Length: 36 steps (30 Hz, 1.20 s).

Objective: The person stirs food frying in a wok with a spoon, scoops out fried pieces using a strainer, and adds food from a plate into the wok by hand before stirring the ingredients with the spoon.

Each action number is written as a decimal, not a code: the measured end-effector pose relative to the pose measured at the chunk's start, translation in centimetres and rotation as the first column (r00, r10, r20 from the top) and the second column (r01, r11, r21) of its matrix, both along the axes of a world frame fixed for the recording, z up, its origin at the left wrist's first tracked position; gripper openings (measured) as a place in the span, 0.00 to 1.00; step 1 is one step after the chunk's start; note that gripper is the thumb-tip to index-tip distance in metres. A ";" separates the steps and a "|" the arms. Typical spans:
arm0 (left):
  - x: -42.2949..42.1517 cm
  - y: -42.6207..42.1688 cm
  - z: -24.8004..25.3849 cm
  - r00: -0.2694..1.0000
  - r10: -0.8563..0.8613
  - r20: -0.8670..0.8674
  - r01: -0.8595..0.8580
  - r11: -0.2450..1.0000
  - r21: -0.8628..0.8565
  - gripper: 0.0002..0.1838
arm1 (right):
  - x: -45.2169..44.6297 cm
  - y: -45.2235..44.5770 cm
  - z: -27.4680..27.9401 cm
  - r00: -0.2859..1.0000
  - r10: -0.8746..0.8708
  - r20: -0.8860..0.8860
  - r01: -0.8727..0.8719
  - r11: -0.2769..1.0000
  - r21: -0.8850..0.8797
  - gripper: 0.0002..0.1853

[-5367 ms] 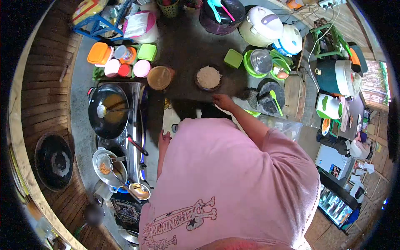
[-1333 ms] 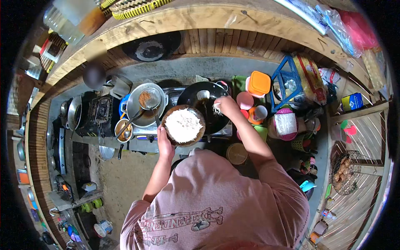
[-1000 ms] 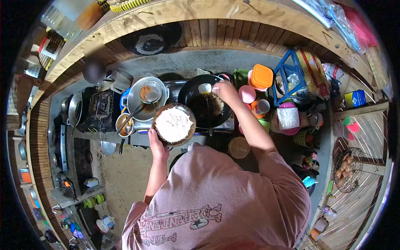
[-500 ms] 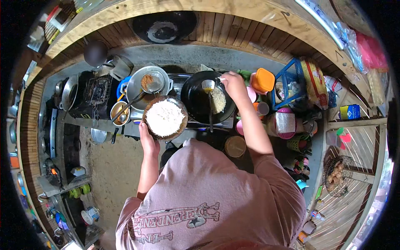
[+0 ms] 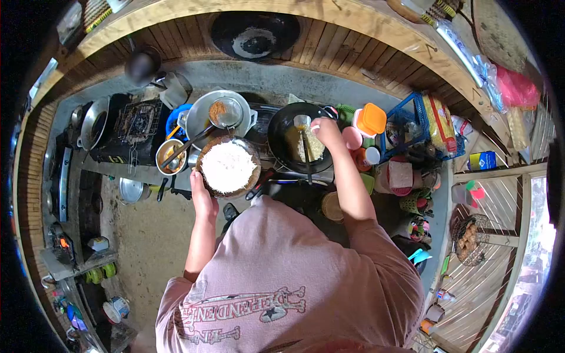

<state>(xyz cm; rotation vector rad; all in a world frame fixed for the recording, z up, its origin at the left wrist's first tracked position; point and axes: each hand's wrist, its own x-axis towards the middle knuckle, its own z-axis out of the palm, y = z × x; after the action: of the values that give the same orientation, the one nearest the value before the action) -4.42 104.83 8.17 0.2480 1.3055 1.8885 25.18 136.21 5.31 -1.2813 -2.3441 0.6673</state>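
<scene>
My left hand (image 5: 203, 199) grips the side of a brown bowl (image 5: 252, 183) heaped with fine white shreds (image 5: 228, 167). Over the right part of a black wok (image 5: 281, 126) is my right hand (image 5: 327, 132), its fingers pinched together with a bit of white at the tips. Below it, a clump of pale shreds (image 5: 316, 147) lies in the wok beside brownish liquid. A turner (image 5: 308, 163) rests in the wok, its handle over the near rim.
Left of the wok, a strainer (image 5: 226, 113) with brown bits rests over a silver pot (image 5: 200, 106). A small pot (image 5: 171, 156) with spoons stands nearer. Orange-lidded containers (image 5: 372, 119) and a blue basket (image 5: 406, 126) crowd the right side. A charcoal grill (image 5: 136, 126) is at left.
My right hand has moved down and nearer over the wok. The bowl in my left hand stays nearly where it was. The camera view has shifted slightly.
</scene>
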 end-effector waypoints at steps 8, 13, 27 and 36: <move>-3.5 -3.3 1.0 1.000 0.004 0.011 -0.004 1.000 -0.015 0.21 | -4.0 -2.1 -7.0 0.977 -0.018 0.210 0.029 0.998 -0.049 0.07; -5.2 -4.8 0.8 1.000 -0.025 0.015 0.026 1.000 -0.018 0.21 | -6.9 -2.4 2.7 0.944 -0.021 0.330 0.005 0.999 0.050 0.07; -6.9 -6.5 0.5 1.000 -0.014 -0.007 0.014 1.000 0.012 0.20 | -6.7 -2.7 0.7 0.985 -0.019 0.170 0.003 0.996 0.094 0.09; -5.7 -6.3 1.0 1.000 -0.013 -0.020 0.012 0.999 -0.036 0.21 | -8.4 -0.1 6.5 0.993 -0.103 -0.052 0.115 0.916 0.385 0.04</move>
<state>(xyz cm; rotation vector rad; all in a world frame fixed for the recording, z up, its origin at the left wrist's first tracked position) -10.16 98.50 9.13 0.2562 1.3472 1.8548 16.79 136.06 11.78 -1.1961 -2.2141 0.1690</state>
